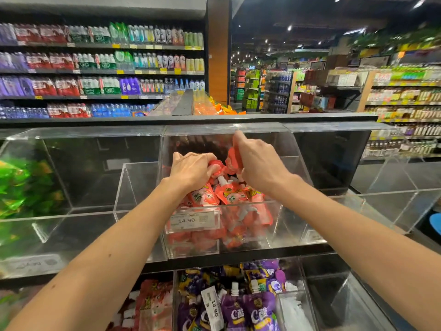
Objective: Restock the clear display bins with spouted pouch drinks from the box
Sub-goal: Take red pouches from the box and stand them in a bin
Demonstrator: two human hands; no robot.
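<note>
Supermarket aisle, shelves of bottled drinks (95, 68) far left. We record a smooth clear acrylic bin (288, 225), centre, holding glossy red spouted pouches (229, 194) behind a price label (193, 220). Our left hand (191, 170) and right hand (257, 161) each clutch red pouches above it.

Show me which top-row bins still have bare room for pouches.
The right bin looks bare. The left bin has bare floor between the green pouches and the middle bin. The middle bin is crowded with red pouches, left hand and right hand gripping some.
</note>
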